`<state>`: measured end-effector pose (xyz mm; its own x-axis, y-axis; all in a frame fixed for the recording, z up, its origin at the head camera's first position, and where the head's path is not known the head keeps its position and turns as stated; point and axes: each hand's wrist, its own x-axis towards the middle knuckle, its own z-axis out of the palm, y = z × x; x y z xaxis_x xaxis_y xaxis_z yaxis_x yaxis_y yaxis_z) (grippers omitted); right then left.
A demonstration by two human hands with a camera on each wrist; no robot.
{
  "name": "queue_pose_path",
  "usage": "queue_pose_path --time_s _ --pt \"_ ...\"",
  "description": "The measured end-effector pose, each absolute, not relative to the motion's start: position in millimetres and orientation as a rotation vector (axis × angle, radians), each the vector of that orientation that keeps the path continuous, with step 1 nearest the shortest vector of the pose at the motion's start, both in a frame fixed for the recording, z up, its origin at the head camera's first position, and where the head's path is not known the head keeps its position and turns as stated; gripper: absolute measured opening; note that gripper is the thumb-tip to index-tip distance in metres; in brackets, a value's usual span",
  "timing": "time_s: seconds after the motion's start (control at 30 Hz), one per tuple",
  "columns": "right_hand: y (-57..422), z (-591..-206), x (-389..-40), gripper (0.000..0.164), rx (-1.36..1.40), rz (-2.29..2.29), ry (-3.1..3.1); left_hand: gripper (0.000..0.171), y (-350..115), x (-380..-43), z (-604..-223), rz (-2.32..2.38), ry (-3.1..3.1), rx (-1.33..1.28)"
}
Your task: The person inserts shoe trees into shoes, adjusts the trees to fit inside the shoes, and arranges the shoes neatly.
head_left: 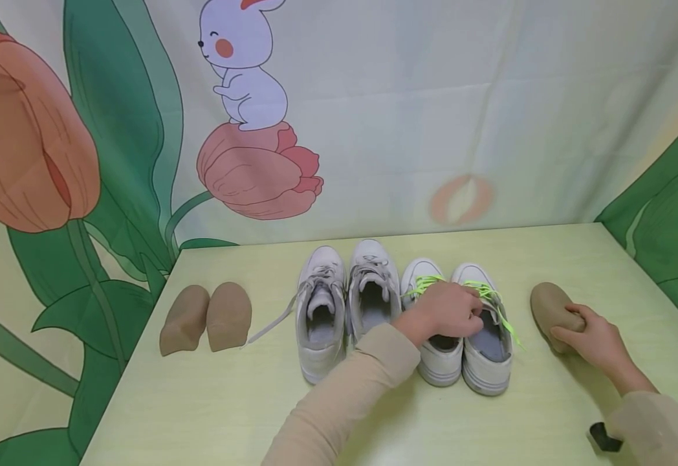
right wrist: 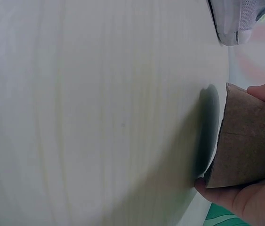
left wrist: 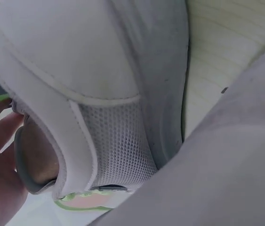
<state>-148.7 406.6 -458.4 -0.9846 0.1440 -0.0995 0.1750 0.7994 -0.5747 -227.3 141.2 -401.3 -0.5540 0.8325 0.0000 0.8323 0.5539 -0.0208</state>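
My left hand (head_left: 449, 309) reaches over the lime-laced white sneakers. Its fingers grip near the tongue of the right-hand sneaker (head_left: 486, 372); the left wrist view shows the fingers by the shoe opening, partly hidden. Beneath this hand stands the other lime-laced sneaker (head_left: 440, 372). At the right, my right hand (head_left: 598, 343) holds a brown, rounded shoe insert (head_left: 551, 307) between thumb and fingers. In the right wrist view, the insert (right wrist: 245, 141) shows its rough cut edge. Behind it is a dark oval (right wrist: 208, 129), which I cannot tell as a shadow or a thing.
Left of the lime-laced pair stand two white sneakers with grey laces, one (head_left: 321, 359) with a lace trailing left, the other (head_left: 374, 259) beside it. Two brown inserts (head_left: 183, 320) (head_left: 229, 317) lie at the table's left. A printed curtain (head_left: 374, 129) hangs behind the table (head_left: 199, 408).
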Motion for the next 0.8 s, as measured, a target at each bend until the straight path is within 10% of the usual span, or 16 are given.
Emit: queue_pose_path --time_s 0.8 --pt "404 -456 -148 0.072 0.261 -0.94 2.938 0.036 147 -222 -410 0.35 -2.706 -1.417"
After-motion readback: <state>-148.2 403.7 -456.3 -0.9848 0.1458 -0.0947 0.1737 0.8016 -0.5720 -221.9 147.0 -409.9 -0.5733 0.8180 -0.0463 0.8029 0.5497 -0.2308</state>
